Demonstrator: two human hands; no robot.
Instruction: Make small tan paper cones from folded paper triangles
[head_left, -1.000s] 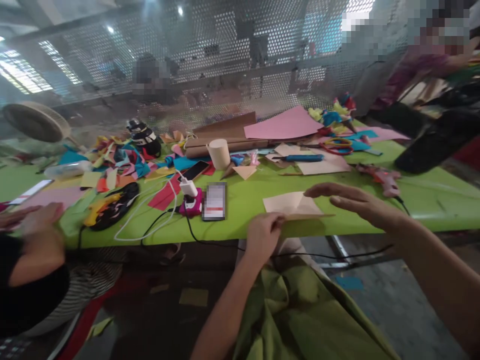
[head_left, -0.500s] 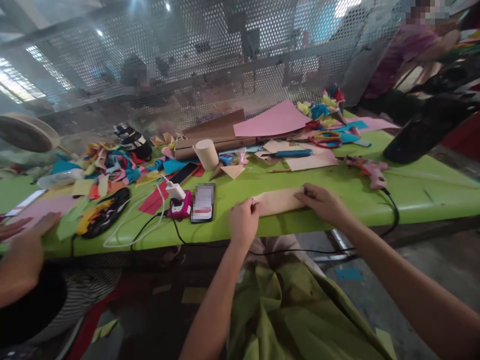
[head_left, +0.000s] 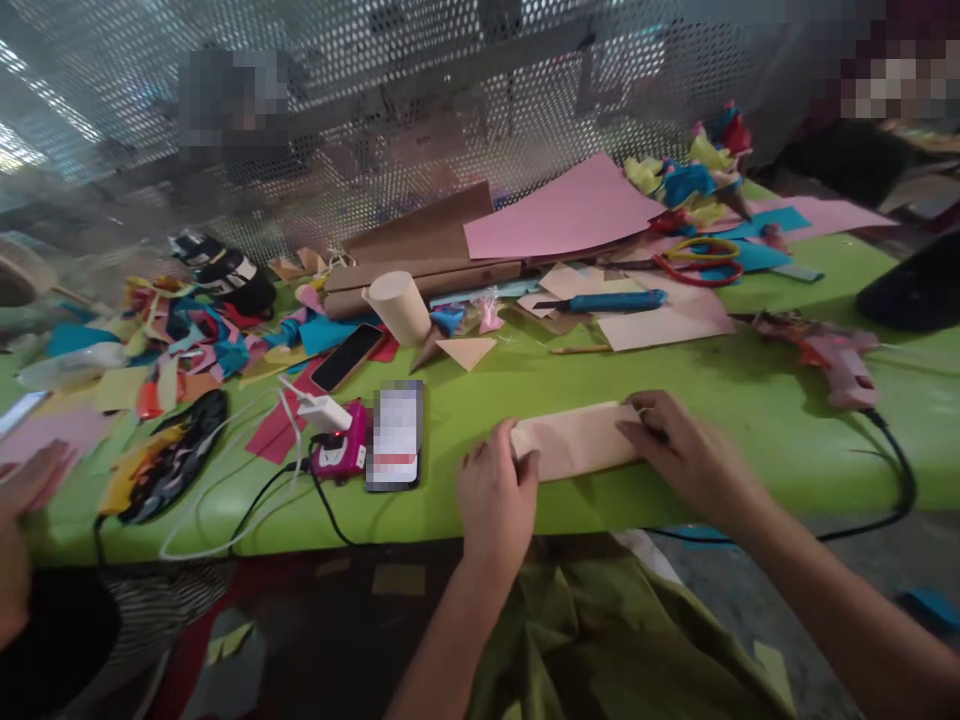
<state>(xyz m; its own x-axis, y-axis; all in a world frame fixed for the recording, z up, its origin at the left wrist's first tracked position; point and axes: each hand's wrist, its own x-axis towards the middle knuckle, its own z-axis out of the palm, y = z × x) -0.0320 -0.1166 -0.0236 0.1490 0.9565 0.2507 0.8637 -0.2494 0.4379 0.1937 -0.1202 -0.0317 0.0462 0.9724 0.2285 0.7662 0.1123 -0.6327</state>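
Observation:
Between my two hands a strip of cream paper lies lengthwise, just above or on the green table. My left hand grips its left end, thumb in front and fingers behind. At the other end, my right hand pinches the paper between thumb and fingers. The strip looks folded along its upper edge. Left of my left hand rests a phone with a lit screen. Farther back stands a rolled cream paper tube, with a folded paper triangle near it.
A blue utility knife, scissors and pink paper lie behind. On the right is a glue gun with a trailing cable. A pink power adapter and cables sit left. Another person's hand rests at far left.
My view has moved closer to the table. Both hands still hold the paper strip; the left hand's fingers now wrap more around its end, and the strip's upper edge looks folded.

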